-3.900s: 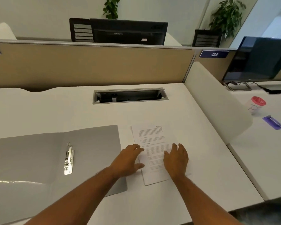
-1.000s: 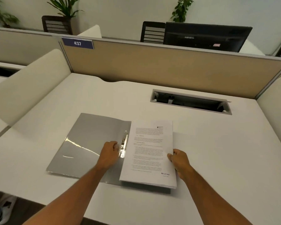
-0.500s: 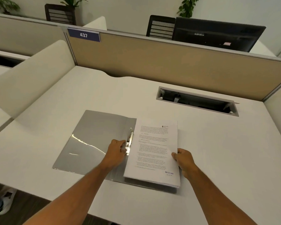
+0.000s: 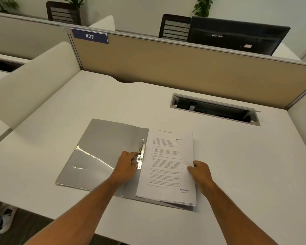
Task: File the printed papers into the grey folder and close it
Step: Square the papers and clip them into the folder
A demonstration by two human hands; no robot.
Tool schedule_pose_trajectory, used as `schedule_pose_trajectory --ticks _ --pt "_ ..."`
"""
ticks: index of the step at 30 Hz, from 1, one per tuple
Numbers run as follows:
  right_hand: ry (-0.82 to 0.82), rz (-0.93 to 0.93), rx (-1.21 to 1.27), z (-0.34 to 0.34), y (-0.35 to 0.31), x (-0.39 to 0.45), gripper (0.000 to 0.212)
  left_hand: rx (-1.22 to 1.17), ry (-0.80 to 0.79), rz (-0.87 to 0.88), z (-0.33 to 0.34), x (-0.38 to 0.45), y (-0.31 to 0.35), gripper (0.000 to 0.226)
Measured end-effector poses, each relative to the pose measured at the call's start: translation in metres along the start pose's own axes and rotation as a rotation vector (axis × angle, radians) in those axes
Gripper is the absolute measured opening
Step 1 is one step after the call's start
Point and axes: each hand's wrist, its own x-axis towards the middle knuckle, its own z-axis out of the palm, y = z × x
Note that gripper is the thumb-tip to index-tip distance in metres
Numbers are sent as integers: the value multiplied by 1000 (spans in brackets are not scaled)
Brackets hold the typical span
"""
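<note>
The grey folder (image 4: 102, 152) lies open and flat on the white desk (image 4: 245, 165). A stack of printed papers (image 4: 168, 167) rests on its right half, with a "RECEIVED" stamp at the bottom corner. A metal clip (image 4: 141, 152) runs along the spine, just left of the papers. My left hand (image 4: 127, 165) rests on the folder with its fingers curled on the metal clip. My right hand (image 4: 200, 172) pinches the right edge of the paper stack.
A cable slot (image 4: 214, 110) is cut into the desk behind the papers. Beige partition panels (image 4: 166, 68) close off the back, a white divider (image 4: 34, 82) the left. A monitor (image 4: 237, 35) and chairs stand beyond. The desk's front edge is near my arms.
Since 3.9 s ago the papers have gone from the desk beside the folder onto its right half. Over the last second my hands have stayed put: left at the clip, right on the paper edge.
</note>
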Motion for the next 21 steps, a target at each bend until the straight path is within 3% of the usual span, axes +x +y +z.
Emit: schedule_pose_trajectory --ticks 4,10,21 --pt "-18 -6 20 4 0 -3 9 -8 10 -3 -3 -3 11 38" --pt "-41 -21 43 11 -1 -3 7 -48 -4 -22 -4 -6 13 14" --pt "-23 -95 -171 12 -6 -4 8 -10 -21 -56 -2 -7 16 18"
